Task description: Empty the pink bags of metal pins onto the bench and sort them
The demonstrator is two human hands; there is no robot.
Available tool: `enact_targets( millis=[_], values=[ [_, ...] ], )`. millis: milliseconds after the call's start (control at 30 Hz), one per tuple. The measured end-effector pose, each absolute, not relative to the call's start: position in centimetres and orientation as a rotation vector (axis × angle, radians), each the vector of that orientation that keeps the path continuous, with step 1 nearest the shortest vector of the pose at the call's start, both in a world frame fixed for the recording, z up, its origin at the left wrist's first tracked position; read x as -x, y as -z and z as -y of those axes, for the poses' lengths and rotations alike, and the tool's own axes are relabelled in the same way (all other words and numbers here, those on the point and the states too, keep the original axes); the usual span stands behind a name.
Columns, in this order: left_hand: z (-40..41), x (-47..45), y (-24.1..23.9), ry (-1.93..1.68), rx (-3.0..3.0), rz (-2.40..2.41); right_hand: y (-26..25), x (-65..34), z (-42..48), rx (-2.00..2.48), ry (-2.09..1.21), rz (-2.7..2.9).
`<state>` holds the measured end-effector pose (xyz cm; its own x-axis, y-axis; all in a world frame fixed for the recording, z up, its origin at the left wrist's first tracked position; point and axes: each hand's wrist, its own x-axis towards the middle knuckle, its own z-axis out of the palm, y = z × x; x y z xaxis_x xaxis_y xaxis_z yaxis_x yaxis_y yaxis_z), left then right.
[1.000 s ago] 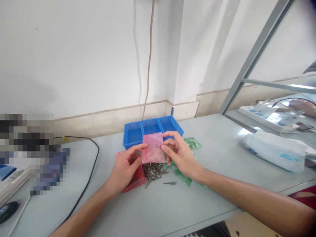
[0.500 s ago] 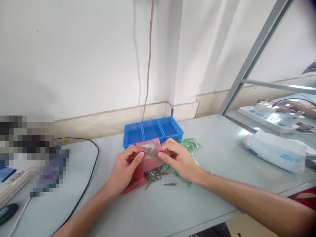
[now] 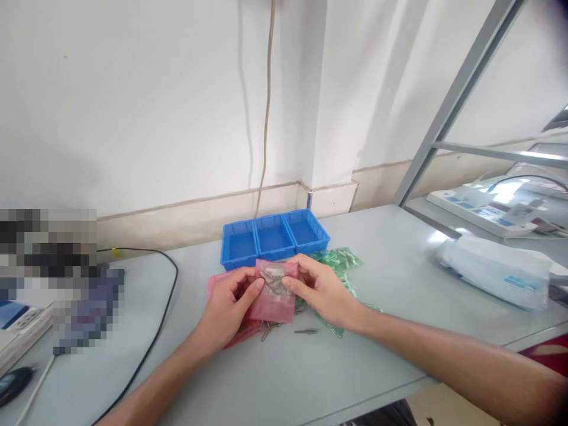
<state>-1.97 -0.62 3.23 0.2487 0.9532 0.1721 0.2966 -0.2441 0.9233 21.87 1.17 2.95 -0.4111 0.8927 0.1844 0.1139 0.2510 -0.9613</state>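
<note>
Between my two hands is a small pink plastic bag (image 3: 276, 302) with metal pieces showing through its upper part. My left hand (image 3: 228, 305) pinches its left side between thumb and fingers. The right side is pinched by my right hand (image 3: 322, 290). Below the bag, partly hidden by it, lie several small metal pins (image 3: 268, 328). One more metal pin (image 3: 306, 332) rests apart on the table. Red plastic packaging (image 3: 242, 336) lies under my left hand, and green plastic bags (image 3: 339, 258) lie beyond and under my right hand.
A blue tray (image 3: 275, 255) with three compartments stands behind my hands. On the right are a white soft pack (image 3: 494, 272), a metal frame (image 3: 426, 145) and a power strip (image 3: 483, 216). A black cable (image 3: 173, 284) and a dark mouse (image 3: 15, 384) lie on the left.
Both hands have brought the pink bag slightly down, toward me and to the right. It now covers most of the pin pile. At the far right, another person's hand is gone from view.
</note>
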Motion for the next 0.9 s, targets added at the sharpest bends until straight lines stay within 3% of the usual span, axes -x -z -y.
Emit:
enact_targets(
  millis=[900],
  values=[
    [0.91,2.15,-3.18,-0.961,-1.768,-1.212,-3.49,-21.59,-0.98,0.898,-1.347,1.588]
  ],
)
